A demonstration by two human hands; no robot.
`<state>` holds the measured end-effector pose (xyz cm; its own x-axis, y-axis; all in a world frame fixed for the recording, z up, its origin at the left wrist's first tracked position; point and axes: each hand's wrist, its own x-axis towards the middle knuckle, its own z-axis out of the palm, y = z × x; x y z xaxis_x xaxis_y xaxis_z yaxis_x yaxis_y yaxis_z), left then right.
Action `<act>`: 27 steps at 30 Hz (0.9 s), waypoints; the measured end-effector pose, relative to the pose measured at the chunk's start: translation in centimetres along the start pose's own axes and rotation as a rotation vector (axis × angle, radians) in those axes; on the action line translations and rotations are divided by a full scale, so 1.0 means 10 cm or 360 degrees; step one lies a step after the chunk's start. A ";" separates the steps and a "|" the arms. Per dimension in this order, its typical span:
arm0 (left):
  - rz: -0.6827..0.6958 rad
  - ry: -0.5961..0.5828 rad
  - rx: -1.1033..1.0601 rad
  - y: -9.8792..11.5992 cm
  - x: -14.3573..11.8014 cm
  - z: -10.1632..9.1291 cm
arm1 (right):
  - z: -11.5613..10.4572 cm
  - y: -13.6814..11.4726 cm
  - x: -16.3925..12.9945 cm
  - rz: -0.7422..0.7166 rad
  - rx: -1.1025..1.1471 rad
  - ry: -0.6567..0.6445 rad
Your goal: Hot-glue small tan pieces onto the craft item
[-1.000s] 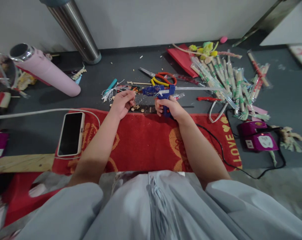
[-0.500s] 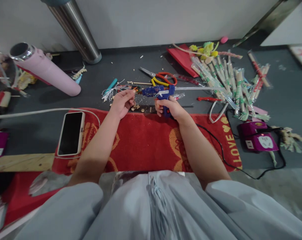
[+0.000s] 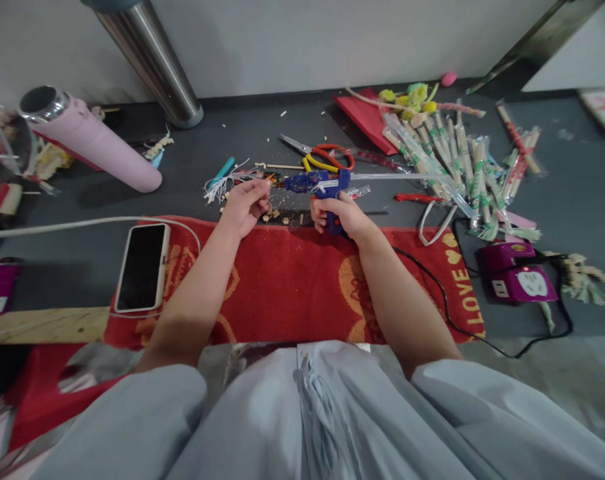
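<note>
A person's right hand (image 3: pixel 343 215) grips a blue glue gun (image 3: pixel 318 183) above a red cloth (image 3: pixel 292 280), its nozzle touching a small piece pinched in the left hand (image 3: pixel 246 203). Gluing appears underway; wrapped sticks (image 3: pixel 452 160) lie unused nearby.

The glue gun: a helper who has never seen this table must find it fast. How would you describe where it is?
Start at the red towel spread along the near edge of the dark table. Just past its far edge, the right hand grips the glue gun. It is the only blue pistol-shaped tool, with a clear stick trailing right, just nearer than the scissors.
</note>
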<state>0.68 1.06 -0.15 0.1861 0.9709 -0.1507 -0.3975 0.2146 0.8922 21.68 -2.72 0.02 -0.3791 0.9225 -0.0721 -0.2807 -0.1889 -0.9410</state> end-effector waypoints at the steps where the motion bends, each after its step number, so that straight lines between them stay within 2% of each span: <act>1: 0.0003 -0.0003 -0.0010 0.00 0.00 0.00 | 0.00 0.00 0.00 0.0004 0.0002 0.0003; 15: -0.0056 0.0029 -0.0153 0.03 -0.01 0.01 | -0.01 -0.01 0.00 0.0041 -0.0016 -0.0006; 20: -0.0078 0.0062 -0.0180 0.05 0.00 0.02 | 0.00 -0.05 -0.02 0.0039 -0.0057 0.0070; 24: -0.0061 0.0068 -0.0235 0.06 0.01 0.02 | -0.06 -0.10 0.00 -0.0089 -0.0371 0.0335; 27: -0.0025 0.0063 -0.0293 0.06 0.01 0.01 | -0.20 -0.12 0.02 -0.0241 -0.0978 0.0690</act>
<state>0.54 1.27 0.38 0.1593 0.9699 -0.1839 -0.5530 0.2420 0.7973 23.69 -1.60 0.45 0.0397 0.9969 0.0681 0.2868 0.0539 -0.9565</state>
